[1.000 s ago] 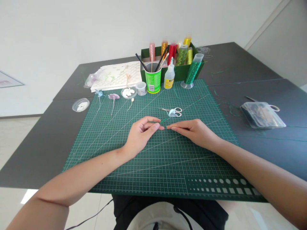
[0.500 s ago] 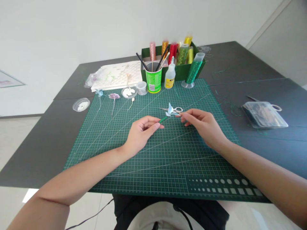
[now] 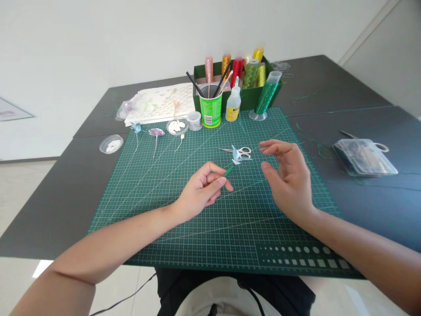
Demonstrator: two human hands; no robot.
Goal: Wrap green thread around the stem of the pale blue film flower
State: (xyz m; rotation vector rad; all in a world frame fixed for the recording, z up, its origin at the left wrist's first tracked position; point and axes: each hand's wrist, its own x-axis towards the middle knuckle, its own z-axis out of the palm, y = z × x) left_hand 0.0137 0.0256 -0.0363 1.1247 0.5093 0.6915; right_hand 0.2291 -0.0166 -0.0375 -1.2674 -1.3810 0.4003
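Observation:
Between the thumb and fingers of my left hand (image 3: 207,188) is the green stem of a small pale-blue artificial flower (image 3: 236,156), its petals tilted up and to the right. My right hand (image 3: 289,177) is held to the right of the flower, thumb and fingers apart, touching nothing. Just behind the flower, small white-handled scissors (image 3: 241,151) lie on the green cutting mat (image 3: 184,239). The petals overlap part of the scissors in view.
A green cup (image 3: 211,112) of tools, a glue bottle (image 3: 233,105) and a box (image 3: 219,105) of thread spools stand at the back. Finished flowers, including a purple one (image 3: 156,132), lie left. A clear plastic case (image 3: 365,157) sits far right.
My right hand has let go of the flower's petals, opened and moved right. My left hand, still pinching the stem, has shifted slightly right and nearer to me.

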